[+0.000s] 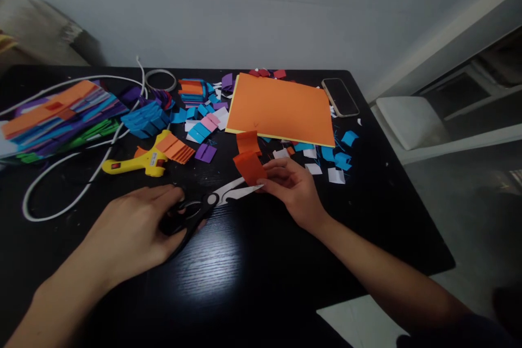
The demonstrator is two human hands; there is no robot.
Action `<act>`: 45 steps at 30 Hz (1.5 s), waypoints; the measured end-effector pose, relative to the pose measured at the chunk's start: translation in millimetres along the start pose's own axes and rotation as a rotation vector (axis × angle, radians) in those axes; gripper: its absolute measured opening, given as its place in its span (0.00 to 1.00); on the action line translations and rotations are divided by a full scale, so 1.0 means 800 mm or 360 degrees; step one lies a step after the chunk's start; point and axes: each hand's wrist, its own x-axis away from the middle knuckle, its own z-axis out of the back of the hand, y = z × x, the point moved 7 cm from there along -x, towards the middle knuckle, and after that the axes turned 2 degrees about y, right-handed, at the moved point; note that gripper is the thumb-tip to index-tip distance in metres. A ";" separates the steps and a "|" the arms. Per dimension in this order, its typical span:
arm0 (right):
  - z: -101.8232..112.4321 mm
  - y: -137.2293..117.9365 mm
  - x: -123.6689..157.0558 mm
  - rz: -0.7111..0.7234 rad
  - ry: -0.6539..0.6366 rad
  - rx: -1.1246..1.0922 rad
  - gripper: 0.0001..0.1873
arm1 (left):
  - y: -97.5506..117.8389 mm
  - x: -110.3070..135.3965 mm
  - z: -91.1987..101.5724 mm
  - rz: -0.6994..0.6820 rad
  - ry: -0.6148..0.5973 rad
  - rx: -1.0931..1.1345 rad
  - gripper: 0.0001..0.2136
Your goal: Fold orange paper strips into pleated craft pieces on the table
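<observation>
Left hand (141, 223): fingers closed around the handles of the black-handled steel scissors (212, 199); blades parted.
Right hand (296, 190): thumb and fingers clamped on the folded orange paper strip (249, 168).
Strip position: held above the table at the blades; contact cannot be confirmed.
Done, as judged: small pieces cut, including the blue paper stack (149, 119) and orange paper stack (176, 149).
Left, as judged: strip to be cut; large orange paper sheet (281, 109) appears uncut.
Surface: black wood-grain table (285, 261), littered with scraps.
Room: plain grey wall (261, 22) behind; white-topped seat (408, 122) at right.
</observation>
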 end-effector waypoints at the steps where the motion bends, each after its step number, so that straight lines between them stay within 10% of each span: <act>1: -0.001 -0.001 0.002 0.0017 0.0015 0.0009 0.16 | 0.001 0.000 0.000 -0.0019 0.0019 -0.0003 0.15; 45: -0.014 -0.009 0.008 0.0132 -0.0064 -0.0143 0.12 | 0.002 -0.006 0.015 -0.0075 0.0188 0.0071 0.15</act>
